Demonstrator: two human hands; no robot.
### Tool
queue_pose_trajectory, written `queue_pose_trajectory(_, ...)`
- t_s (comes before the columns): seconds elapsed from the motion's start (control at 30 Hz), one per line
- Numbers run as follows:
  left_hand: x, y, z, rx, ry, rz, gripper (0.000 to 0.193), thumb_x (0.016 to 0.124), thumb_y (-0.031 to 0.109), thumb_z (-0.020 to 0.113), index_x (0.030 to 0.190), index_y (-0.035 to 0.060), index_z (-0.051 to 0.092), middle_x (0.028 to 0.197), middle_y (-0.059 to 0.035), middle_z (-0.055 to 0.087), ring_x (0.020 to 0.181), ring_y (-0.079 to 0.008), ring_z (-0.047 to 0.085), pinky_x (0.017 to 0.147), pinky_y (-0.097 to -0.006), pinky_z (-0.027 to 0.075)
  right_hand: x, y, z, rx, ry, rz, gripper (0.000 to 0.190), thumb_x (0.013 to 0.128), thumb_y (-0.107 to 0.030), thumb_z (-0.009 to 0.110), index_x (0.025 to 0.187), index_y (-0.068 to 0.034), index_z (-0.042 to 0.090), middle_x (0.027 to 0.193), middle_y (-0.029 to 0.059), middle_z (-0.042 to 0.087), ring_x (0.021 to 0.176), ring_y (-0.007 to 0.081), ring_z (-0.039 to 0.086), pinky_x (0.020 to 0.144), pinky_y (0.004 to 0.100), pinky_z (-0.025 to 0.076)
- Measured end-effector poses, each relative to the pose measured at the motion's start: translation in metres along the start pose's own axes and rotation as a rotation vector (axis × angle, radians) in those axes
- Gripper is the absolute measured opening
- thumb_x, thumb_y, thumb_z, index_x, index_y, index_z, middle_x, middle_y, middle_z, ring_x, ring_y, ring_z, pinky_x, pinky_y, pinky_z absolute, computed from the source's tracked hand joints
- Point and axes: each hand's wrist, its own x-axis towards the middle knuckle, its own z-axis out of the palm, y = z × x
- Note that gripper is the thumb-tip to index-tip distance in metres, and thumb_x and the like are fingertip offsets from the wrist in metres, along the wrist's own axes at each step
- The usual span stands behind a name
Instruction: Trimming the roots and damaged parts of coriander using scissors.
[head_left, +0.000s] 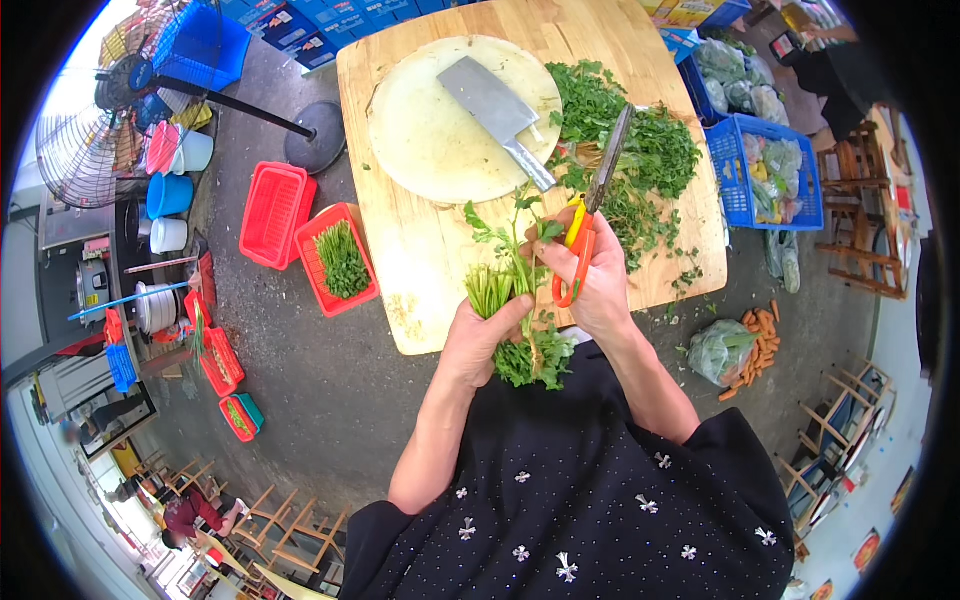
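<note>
My left hand (480, 337) grips a bundle of leafy green herbs (491, 289), its pale stem ends upward and its leaves hanging below the hand. In my right hand (592, 281) are scissors with orange and yellow handles (577, 259), the dark blades pointing up and away from me. The fingers of this hand also touch a leafy sprig (517, 232) beside the bundle. Beyond my hands, a cleaver (491, 101) lies on a round white cutting board (412, 127). To the right, a heap of loose herbs (660, 150) covers part of the wooden table (420, 300).
Left of the table stand a red basket holding cut herbs (341, 259), another red basket (274, 217) and a pedestal fan (315, 135). A blue crate (765, 221) with bagged vegetables is at right, near carrots (761, 341) on the floor. A person (191, 514) is at lower left.
</note>
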Motion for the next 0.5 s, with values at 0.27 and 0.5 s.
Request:
queue_pose_trajectory(0.27,0.001,-0.003,-0.005,0.027,-0.073,0.000,0.029,0.094,0.015,0.077,0.118,0.0058,0.064,0.093,0.0036,0.064,0.071,-0.0056,0.055,0.060,-0.0245,0.045,0.004,0.009,-0.010,-0.043,0.018,0.041,0.030,0.094,0.002,0.068,0.120,-0.003,0.054,0.115,0.0104,0.065,0.102,0.0231,0.072,0.088,0.0366,0.059)
queue_pose_trajectory(0.5,0.001,0.005,-0.002,0.054,-0.023,-0.014,0.038,0.093,0.017,0.073,0.127,0.0071,0.060,0.097,0.0035,0.064,0.069,-0.0022,0.051,0.061,-0.0225,0.049,0.013,-0.006,-0.030,-0.303,-0.100,-0.026,0.037,0.091,0.005,0.068,0.124,-0.002,0.054,0.111,0.0049,0.064,0.104,0.0179,0.070,0.087,0.0320,0.059)
